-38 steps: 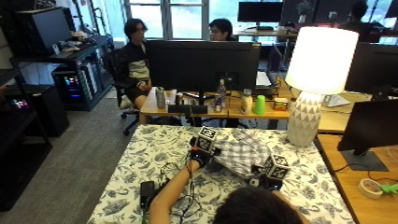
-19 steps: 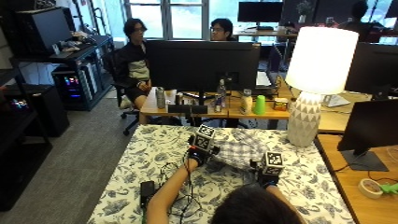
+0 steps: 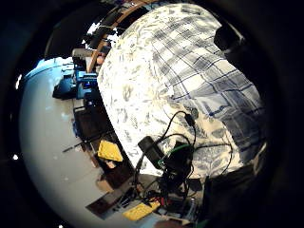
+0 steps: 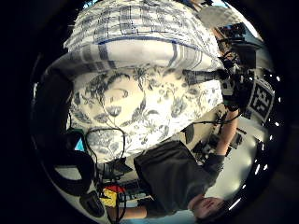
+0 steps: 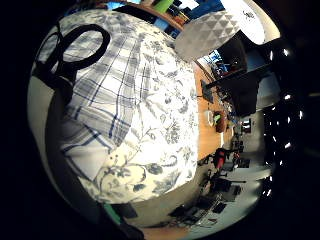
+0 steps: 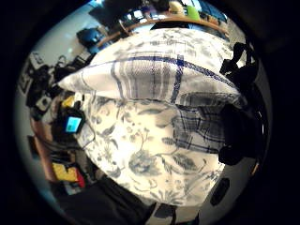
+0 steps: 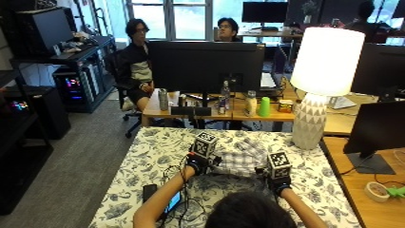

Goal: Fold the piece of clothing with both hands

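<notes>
A blue and white plaid garment (image 7: 244,159) lies bunched in the middle of the table with the floral cloth (image 7: 142,164), between my two hands. My left hand (image 7: 197,164) holds its left edge, and my right hand (image 7: 278,179) holds its near right corner. In the left thumb side palm view the garment (image 4: 140,51) shows a thick folded edge raised off the cloth. The right thumb side palm view shows the same lifted fold of the garment (image 6: 154,75), with dark fingers (image 6: 236,133) curled on the plaid. It also fills the two little finger side views (image 3: 209,80) (image 5: 100,100).
A tall white lamp (image 7: 319,85) stands at the table's far right corner. A lit phone (image 7: 172,202) and a black box (image 7: 150,192) with cables lie at the near left. Behind the table is a desk with a monitor (image 7: 206,64), bottles and cups.
The garment looks more gathered and smaller than a second ago. Both hands have stayed at its edges, with the right hand shifting only slightly.
</notes>
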The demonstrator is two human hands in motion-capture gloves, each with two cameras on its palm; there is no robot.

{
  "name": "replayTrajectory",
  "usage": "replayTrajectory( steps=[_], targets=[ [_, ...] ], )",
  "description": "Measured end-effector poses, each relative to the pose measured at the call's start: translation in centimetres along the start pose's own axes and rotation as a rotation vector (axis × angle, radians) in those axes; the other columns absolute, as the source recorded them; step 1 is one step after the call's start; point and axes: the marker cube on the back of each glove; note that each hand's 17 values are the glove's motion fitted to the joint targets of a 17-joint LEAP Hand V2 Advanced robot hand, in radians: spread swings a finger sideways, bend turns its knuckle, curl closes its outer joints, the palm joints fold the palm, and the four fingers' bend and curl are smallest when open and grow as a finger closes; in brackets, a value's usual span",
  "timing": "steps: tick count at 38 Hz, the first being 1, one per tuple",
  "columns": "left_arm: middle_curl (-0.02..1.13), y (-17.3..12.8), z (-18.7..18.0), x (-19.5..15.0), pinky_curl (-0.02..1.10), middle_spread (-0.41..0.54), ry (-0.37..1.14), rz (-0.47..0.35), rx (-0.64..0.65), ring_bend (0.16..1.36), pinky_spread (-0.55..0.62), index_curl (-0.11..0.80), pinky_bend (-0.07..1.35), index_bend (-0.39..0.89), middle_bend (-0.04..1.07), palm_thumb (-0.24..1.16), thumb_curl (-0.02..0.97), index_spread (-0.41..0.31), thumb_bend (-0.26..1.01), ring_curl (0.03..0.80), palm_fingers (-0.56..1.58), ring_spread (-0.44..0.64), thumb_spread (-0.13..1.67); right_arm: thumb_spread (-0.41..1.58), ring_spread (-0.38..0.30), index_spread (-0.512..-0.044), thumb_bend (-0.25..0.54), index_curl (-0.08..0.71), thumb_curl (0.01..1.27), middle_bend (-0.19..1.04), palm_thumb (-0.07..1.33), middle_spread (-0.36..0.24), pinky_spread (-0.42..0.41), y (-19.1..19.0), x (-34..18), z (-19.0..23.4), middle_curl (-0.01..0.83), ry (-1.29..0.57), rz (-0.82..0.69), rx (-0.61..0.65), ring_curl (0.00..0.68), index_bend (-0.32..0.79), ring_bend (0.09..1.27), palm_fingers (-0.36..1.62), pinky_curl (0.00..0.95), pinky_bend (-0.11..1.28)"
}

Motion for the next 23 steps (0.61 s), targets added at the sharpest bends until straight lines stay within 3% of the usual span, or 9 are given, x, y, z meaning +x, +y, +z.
replayTrajectory(
  steps=[5,11,19,23],
  targets=[
    [0.23,-2.0,1.6,-2.7,0.37,-0.109,-0.071,-0.101,-0.052,0.33,0.0,0.559,0.18,0.7,0.12,0.35,0.127,-0.263,0.05,0.35,0.65,-0.09,1.52,1.14,-0.232,-0.273,0.147,0.335,0.35,0.38,1.07,-0.183,-0.233,1.7,-0.6,-3.0,0.463,0.043,-0.065,0.002,0.423,0.14,0.55,1.23,0.38,0.4],
    [0.23,-2.0,-0.3,-3.3,0.36,-0.103,-0.063,-0.138,-0.053,0.32,0.02,0.572,0.17,0.74,0.12,0.35,0.123,-0.267,0.06,0.35,0.64,-0.08,1.54,1.16,-0.238,-0.27,0.131,0.35,0.34,0.39,1.08,-0.195,-0.241,0.2,-0.5,-5.7,0.47,0.143,-0.091,0.085,0.437,0.16,0.58,1.26,0.381,0.38],
    [0.24,-5.3,-4.1,-5.4,0.35,-0.099,-0.066,-0.199,0.022,0.32,0.03,0.582,0.17,0.76,0.13,0.35,0.122,-0.27,0.06,0.353,0.63,-0.07,1.57,1.21,-0.236,-0.268,0.113,0.38,0.33,0.4,1.08,-0.208,-0.256,-6.2,1.1,-6.7,0.484,0.159,-0.053,0.038,0.451,0.18,0.59,1.28,0.381,0.37],
    [0.24,-4.0,-7.1,-4.5,0.35,-0.094,-0.078,-0.235,0.029,0.32,0.03,0.585,0.17,0.77,0.13,0.34,0.119,-0.271,0.06,0.355,0.62,-0.06,1.58,1.23,-0.237,-0.268,0.101,0.394,0.32,0.41,1.07,-0.209,-0.259,-10.2,2.0,-6.3,0.489,0.126,-0.031,-0.063,0.454,0.19,0.59,1.28,0.383,0.37]
  ],
)
